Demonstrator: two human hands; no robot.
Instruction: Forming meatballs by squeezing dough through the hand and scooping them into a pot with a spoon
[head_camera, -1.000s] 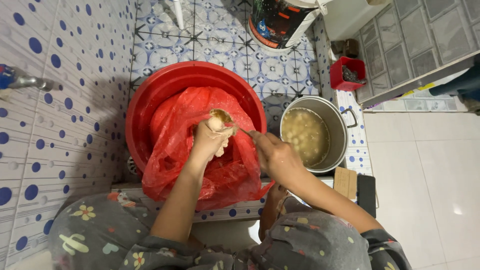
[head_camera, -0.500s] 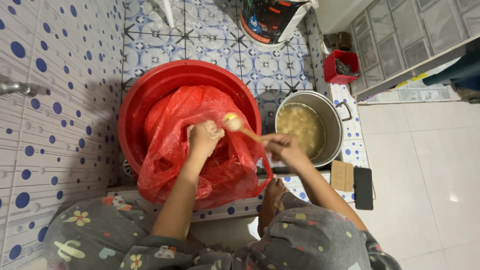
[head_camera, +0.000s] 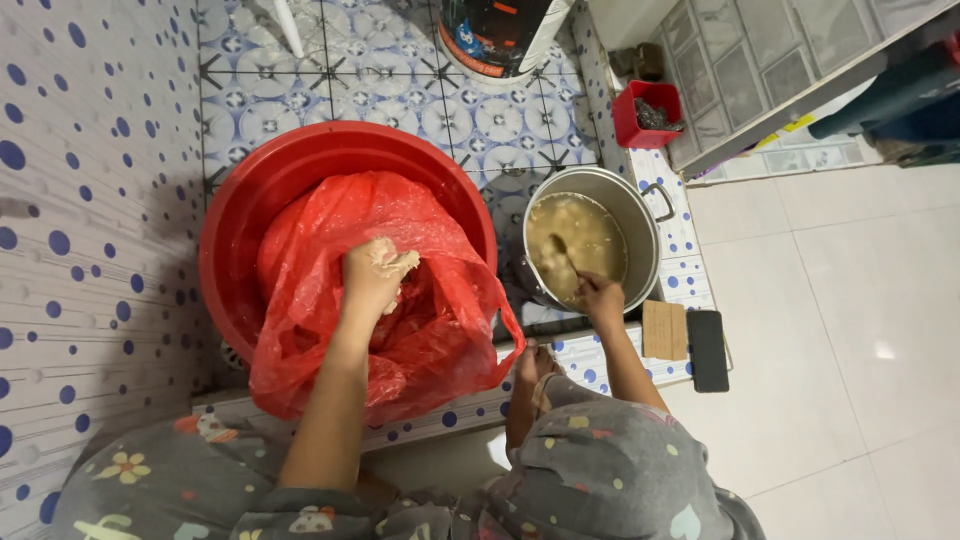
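Blue-dotted tiled floor (head_camera: 90, 200) carries a red basin (head_camera: 290, 165) and steel pot (head_camera: 640, 215); right hand (head_camera: 600, 298), earlier over the bag (head_camera: 420, 340), now grips a spoon (head_camera: 562, 255) in the pot; left hand (head_camera: 372, 275) clutches pale paste.

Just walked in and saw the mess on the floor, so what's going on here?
A person is crouched over a red tub lined with a red plastic bag. The left hand is over the bag, holding a pale, doughy lump. The right hand holds a spoon dipped into a metal pot of brownish liquid beside the tub. A dark phone lies on the tiled ledge nearby.
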